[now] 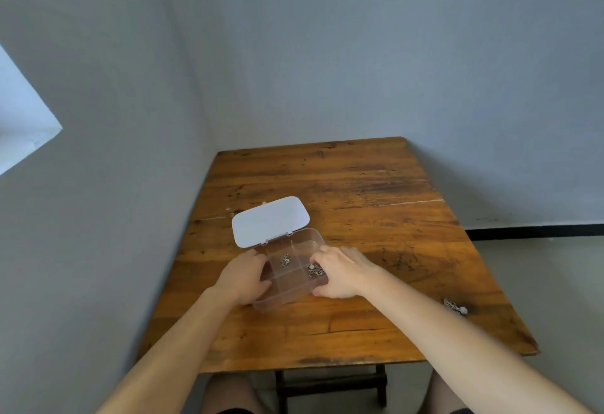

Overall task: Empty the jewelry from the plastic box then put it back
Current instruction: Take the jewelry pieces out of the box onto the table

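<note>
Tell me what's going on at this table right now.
A person sits at a wooden table with both hands on a clear plastic box whose white lid stands open. The left hand grips its left side, the right hand its right. Small silver jewelry pieces lie in its compartments. Another piece lies loose near the table's right edge.

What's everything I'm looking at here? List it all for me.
table: one, brown wood, set in the corner of the room
plastic box: one, clear with dividers, near the table's left side
lid: one, white, hinged open behind the box
jewelry in box: two small silvery clusters, in separate compartments; the other lies by the right hand
jewelry on table: one silvery piece, near the right edge
walls: grey
left hand: one, holding the box's left side
right hand: one, holding the box's right side
</note>
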`<state>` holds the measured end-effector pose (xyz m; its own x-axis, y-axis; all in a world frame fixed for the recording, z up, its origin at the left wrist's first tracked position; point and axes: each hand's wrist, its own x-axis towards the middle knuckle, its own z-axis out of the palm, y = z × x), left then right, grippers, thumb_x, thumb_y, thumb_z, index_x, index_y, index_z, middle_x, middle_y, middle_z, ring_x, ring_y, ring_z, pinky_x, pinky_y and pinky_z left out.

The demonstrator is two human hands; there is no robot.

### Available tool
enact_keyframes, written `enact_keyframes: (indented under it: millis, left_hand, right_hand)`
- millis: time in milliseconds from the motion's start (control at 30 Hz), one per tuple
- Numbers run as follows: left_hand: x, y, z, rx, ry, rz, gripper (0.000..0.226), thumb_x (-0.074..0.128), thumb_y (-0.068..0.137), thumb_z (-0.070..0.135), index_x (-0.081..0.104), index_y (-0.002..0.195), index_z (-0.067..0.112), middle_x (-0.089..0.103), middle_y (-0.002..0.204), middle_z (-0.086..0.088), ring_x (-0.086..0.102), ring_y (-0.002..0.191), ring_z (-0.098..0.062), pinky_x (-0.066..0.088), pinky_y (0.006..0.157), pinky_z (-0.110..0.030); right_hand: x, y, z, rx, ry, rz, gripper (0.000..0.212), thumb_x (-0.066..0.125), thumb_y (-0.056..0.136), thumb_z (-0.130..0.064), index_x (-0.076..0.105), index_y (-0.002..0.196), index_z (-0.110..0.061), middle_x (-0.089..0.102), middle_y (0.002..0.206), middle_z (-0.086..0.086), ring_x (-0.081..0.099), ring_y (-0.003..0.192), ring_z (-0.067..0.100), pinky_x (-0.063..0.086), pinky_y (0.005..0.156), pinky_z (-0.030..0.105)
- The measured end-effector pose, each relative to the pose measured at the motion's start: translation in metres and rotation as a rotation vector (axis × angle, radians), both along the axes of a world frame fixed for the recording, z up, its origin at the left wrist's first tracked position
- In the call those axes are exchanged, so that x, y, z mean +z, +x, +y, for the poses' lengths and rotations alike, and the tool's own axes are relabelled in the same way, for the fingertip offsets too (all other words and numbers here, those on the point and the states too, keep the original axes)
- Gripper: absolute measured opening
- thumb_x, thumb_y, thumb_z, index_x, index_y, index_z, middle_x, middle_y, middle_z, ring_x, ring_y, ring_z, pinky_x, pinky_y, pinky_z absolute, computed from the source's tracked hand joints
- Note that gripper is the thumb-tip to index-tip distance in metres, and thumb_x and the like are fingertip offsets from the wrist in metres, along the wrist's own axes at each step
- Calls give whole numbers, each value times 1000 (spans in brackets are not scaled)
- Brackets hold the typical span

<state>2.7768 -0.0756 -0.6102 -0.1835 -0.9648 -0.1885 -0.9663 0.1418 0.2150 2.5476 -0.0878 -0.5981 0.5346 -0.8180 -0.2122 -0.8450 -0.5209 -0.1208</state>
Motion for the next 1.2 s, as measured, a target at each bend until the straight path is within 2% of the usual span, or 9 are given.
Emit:
enact_keyframes:
  millis: [167,300,467,533,700,833,967,1067,1200]
  left_hand:
    - [-2,1,3,72,-1,111,38,69,87,25,62,125,24,59,124,6,59,104,-11,50,85,-23]
    - [1,0,6,97,17,175,15,70,88,21,67,98,32,64,103,13,58,88,-5,44,70,-15]
    - [3,2,5,97,34,207,23,70,84,14,57,81,33,64,86,14,63,84,-9,43,61,-17]
    - [5,2,2,114,63,235,25,72,84,13,55,86,31,68,88,10,64,82,-8,46,64,-18]
    - [6,-1,-3,121,109,221,27,72,86,14,64,110,22,70,90,9,65,81,-5,49,67,-15]
    - [8,-1,-5,126,124,191,23,72,86,15,72,108,20,70,91,7,65,80,-5,49,66,-14]
    - [11,0,-2,136,128,233,15,73,85,14,77,94,26,69,91,11,65,81,-4,49,66,-13]
    - [9,4,6,140,69,268,16,73,86,16,77,95,28,68,93,15,63,82,-2,49,68,-13]
    - [5,8,17,209,-28,455,20,77,82,14,74,92,31,70,89,14,65,85,-5,54,73,-18]
  right_hand:
    - [-5,-1,-1,-22,110,-80,68,71,83,-48,50,142,-22,53,136,3,56,118,28,51,89,42]
    - [-1,-2,-3,-54,196,-128,44,76,82,-43,64,121,-28,61,110,-7,59,101,19,48,76,33]
    - [1,1,-4,-98,254,-171,26,80,79,-38,71,101,-26,68,102,-7,62,93,15,47,72,30]
    - [2,0,-4,-107,260,-192,24,82,77,-37,71,95,-26,69,98,-9,63,91,13,48,72,30]
    - [-2,-2,-1,-124,237,-244,22,83,77,-37,68,92,-29,70,99,-8,63,89,12,46,67,28]
    - [-1,-2,-1,-138,239,-282,24,84,75,-37,67,90,-31,67,100,-8,61,89,12,44,64,28]
    - [2,-4,-4,-155,298,-313,25,85,72,-40,69,89,-32,65,98,-11,60,91,11,49,69,31]
    - [6,-5,-6,-171,392,-398,23,86,71,-41,72,86,-31,68,95,-10,62,89,10,53,73,30]
    - [5,-5,-7,-189,439,-464,24,86,70,-44,73,85,-30,70,95,-9,63,91,11,56,82,35]
